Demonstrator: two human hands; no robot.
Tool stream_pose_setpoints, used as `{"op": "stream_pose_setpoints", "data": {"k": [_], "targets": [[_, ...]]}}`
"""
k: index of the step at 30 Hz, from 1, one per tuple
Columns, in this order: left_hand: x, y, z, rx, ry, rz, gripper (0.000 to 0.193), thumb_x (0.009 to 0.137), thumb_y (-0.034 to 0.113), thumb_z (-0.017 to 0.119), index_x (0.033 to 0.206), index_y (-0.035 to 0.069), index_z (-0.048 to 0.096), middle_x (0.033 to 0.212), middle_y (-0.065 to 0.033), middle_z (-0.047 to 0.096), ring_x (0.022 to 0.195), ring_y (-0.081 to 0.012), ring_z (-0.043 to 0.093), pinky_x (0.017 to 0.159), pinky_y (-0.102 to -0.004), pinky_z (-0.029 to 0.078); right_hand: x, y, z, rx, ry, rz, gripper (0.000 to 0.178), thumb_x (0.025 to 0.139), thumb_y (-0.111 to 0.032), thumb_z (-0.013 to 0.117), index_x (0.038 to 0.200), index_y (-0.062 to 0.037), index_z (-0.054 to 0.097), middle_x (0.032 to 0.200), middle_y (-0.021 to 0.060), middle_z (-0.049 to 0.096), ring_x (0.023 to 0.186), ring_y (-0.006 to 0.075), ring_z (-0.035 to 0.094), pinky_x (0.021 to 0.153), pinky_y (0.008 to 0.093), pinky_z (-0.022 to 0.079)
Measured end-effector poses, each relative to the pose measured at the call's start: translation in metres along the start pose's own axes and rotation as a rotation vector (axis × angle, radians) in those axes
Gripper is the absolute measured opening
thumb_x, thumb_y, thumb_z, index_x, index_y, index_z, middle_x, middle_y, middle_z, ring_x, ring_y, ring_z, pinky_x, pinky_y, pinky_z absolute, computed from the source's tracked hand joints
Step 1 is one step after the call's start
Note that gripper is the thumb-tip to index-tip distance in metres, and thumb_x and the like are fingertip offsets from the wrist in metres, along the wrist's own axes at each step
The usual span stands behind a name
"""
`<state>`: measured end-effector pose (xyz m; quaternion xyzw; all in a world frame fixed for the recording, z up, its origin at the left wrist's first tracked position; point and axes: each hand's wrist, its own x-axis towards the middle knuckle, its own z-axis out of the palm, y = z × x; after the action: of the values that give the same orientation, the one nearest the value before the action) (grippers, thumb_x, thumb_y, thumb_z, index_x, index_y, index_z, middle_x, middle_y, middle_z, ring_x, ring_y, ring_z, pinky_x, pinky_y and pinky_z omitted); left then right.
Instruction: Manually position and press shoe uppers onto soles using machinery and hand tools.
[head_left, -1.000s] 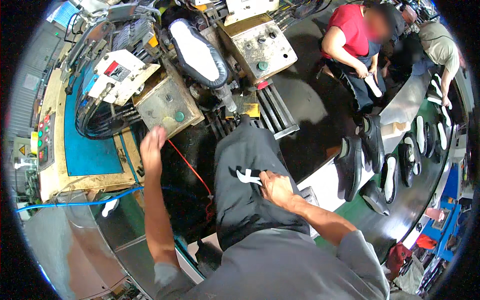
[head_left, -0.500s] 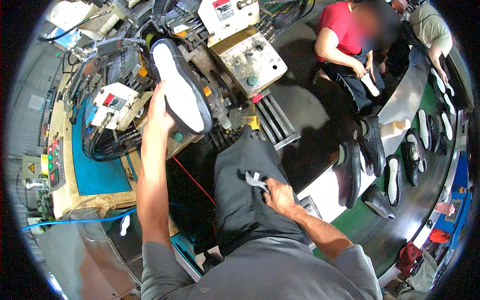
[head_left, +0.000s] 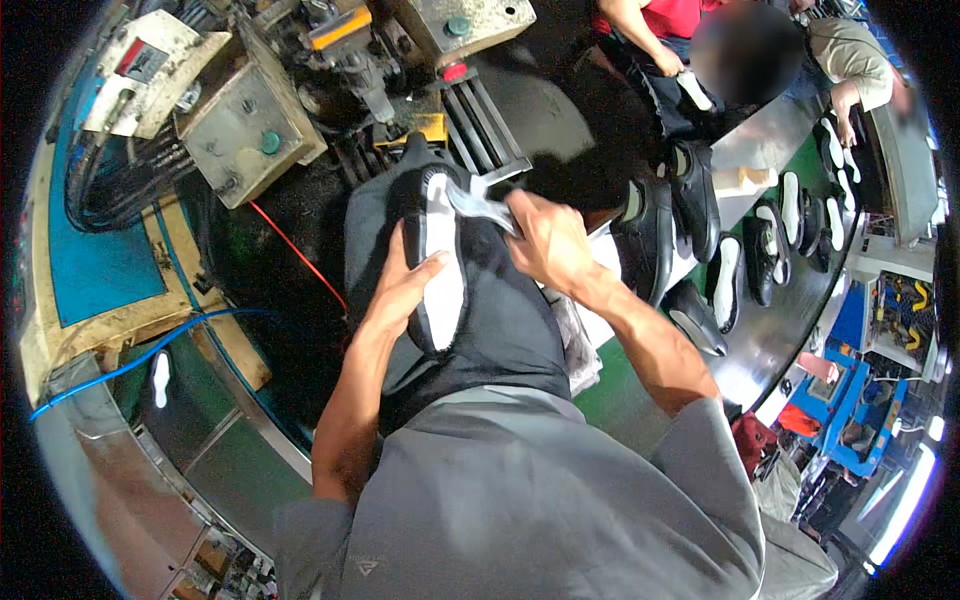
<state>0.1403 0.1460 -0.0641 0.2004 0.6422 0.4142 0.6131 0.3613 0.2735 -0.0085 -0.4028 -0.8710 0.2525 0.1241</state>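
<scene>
A black shoe [head_left: 443,295] with a white insole-like bottom facing up lies lengthwise over my lap, its far end by my knee. My left hand [head_left: 398,285] is closed round its left side, thumb pressed on the white face. My right hand [head_left: 552,240] is in a fist around a curved light-grey tool [head_left: 482,207], smeared by motion; its exact kind is not clear. The tool's hooked end is at the shoe's far end, close to the white surface; whether it touches, I cannot tell.
Machines with a control box [head_left: 250,140] and a slatted metal rack [head_left: 485,125] stand ahead. At right, a curved conveyor [head_left: 690,385] carries several black shoes [head_left: 697,195] and white-bottomed ones. Two people work beyond it. A blue hose [head_left: 150,350] runs at left.
My left hand has brought the shoe down from the machines onto my lap. My right hand has lifted the tool off my thigh to the shoe's far end. The view has shifted.
</scene>
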Motion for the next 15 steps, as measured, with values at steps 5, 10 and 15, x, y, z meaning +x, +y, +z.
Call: {"op": "stream_pose_setpoints", "data": {"k": [5, 10, 15], "targets": [[-0.029, -0.029, -0.011, -0.178, -0.181, 0.137, 0.089, 0.109, 0.008, 0.064, 0.178, 0.017, 0.009, 0.173, -0.0131, 0.034, 0.151, -0.025, 0.043, 0.125, -0.0366, 0.035, 0.037, -0.02, 0.021, 0.064, 0.12, -0.068, 0.024, 0.09, -0.01, 0.071, 0.106, 0.0015, 0.056, 0.091, 0.0282, 0.072, 0.079, 0.0477, 0.073, 0.071, 0.0547, 0.059], [-0.042, -0.045, -0.006, -0.138, -0.099, 0.212, 0.093, 0.103, -0.01, 0.058, 0.178, 0.017, 0.01, 0.171, -0.0152, 0.035, 0.146, -0.0258, 0.05, 0.122, -0.0367, 0.04, 0.042, 0.012, 0.049, -0.215, -0.218, 0.084, 0.025, 0.088, -0.012, 0.069, 0.106, 0.0021, 0.057, 0.085, 0.0274, 0.075, 0.085, 0.0483, 0.076, 0.075, 0.0557, 0.062], [-0.043, -0.044, -0.007, -0.383, -0.14, 0.145, 0.117, 0.087, -0.018, 0.074, 0.177, 0.018, 0.01, 0.172, -0.0136, 0.035, 0.154, -0.0246, 0.039, 0.123, -0.0359, 0.04, 0.004, -0.013, 0.054, -0.033, -0.122, -0.162, 0.028, 0.088, -0.01, 0.073, 0.102, 0.0015, 0.052, 0.088, 0.0284, 0.07, 0.081, 0.0495, 0.072, 0.071, 0.0575, 0.058]]}}
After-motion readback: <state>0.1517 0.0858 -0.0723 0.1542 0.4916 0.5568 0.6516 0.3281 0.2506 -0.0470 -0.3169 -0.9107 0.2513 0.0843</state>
